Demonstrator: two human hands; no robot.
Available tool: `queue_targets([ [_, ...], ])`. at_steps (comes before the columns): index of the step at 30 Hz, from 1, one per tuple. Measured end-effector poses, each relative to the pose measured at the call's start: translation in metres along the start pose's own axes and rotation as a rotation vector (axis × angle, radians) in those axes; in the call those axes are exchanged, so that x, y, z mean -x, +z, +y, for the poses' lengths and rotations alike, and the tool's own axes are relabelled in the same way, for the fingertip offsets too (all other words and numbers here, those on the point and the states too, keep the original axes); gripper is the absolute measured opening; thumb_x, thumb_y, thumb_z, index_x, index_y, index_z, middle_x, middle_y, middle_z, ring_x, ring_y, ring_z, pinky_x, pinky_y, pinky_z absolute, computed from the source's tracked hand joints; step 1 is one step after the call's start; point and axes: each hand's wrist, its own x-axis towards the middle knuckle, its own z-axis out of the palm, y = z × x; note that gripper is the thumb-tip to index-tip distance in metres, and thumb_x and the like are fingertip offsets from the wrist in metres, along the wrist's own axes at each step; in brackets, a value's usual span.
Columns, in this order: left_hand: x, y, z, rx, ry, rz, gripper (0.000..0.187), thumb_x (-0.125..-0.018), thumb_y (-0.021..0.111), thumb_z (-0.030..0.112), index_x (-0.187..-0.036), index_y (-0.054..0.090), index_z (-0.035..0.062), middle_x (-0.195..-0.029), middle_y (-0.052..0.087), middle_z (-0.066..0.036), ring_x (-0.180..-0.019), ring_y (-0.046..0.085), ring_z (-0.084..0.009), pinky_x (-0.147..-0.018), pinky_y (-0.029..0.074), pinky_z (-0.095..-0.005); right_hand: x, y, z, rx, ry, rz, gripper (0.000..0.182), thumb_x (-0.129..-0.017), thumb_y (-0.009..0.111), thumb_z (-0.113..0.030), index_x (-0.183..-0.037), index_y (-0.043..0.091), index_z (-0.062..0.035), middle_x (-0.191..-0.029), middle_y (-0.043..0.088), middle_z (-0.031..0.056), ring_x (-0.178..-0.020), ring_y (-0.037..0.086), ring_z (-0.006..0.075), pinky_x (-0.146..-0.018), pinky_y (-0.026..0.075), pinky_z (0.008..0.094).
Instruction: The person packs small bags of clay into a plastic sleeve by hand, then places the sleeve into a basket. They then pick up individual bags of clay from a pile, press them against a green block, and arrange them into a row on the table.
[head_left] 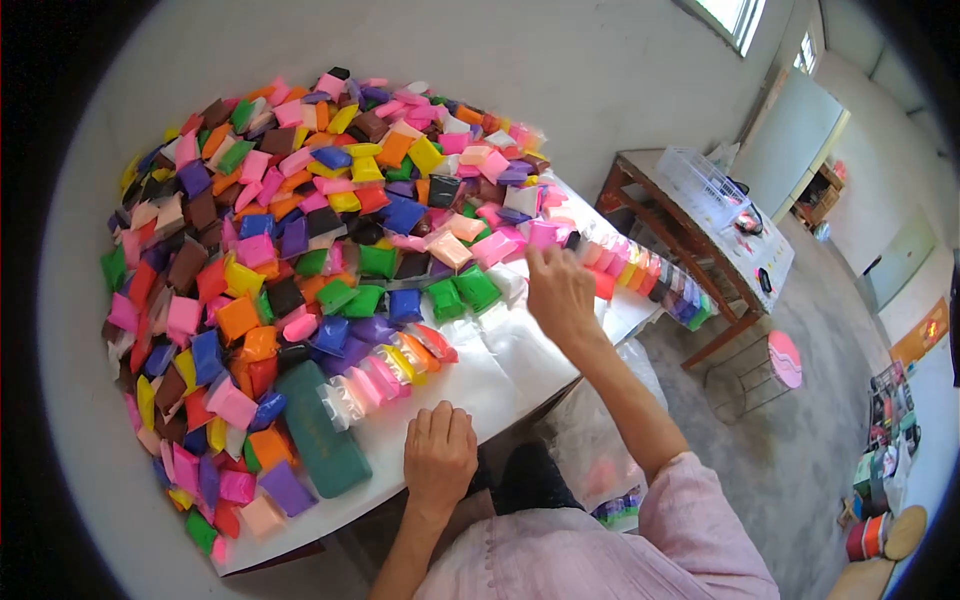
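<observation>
My left hand (440, 446) is at the table's front edge, its fingers curled and their undersides hidden. Just beyond it lies a short row of packets (385, 373), running from clear-white through pink and yellow to orange and red. My right hand (560, 290) reaches over the table with bent fingers, close to a pink packet (542, 234) at the edge of the pile; anything inside its grip is hidden. Right of it runs a longer row of coloured packets (640, 268). A large heap of small coloured packets (300, 220) covers most of the white table (500, 370).
A green box (322, 430) lies left of the short row. Behind on the right, a wooden table (700, 215) bears a white plastic basket (700, 180). A pink-topped stool (785, 358) stands on the floor. Clear plastic bags (605, 425) hang or stand beside me below the table.
</observation>
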Motion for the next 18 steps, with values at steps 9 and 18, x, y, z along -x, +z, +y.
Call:
queue_targets([
  [9, 0.000, 0.002, -0.002, -0.080, 0.062, 0.050, 0.009, -0.082, 0.065, 0.007, -0.089, 0.060, 0.0026, -0.094, 0.057, -0.011, -0.081, 0.054, -0.0263, -0.072, 0.045, -0.0384, -0.030, 0.090, 0.042, 0.159, 0.278, -0.057, 0.019, -0.084, 0.062, -0.005, -0.103, 0.064, -0.0022, -0.087, 0.067, 0.0208, -0.082, 0.070, 0.0301, -0.063, 0.056, 0.0375],
  [18, 0.002, 0.003, -0.002, -0.023, 0.020, 0.050, 0.012, -0.081, 0.066, 0.005, -0.091, 0.059, 0.0017, -0.095, 0.057, -0.014, -0.085, 0.055, -0.0325, -0.077, 0.046, -0.0420, 0.069, -0.025, -0.005, -1.294, 0.552, 0.071, 0.024, -0.087, 0.072, -0.008, -0.109, 0.065, -0.0040, -0.081, 0.065, 0.0033, -0.059, 0.053, 0.0060, -0.052, 0.042, 0.0227],
])
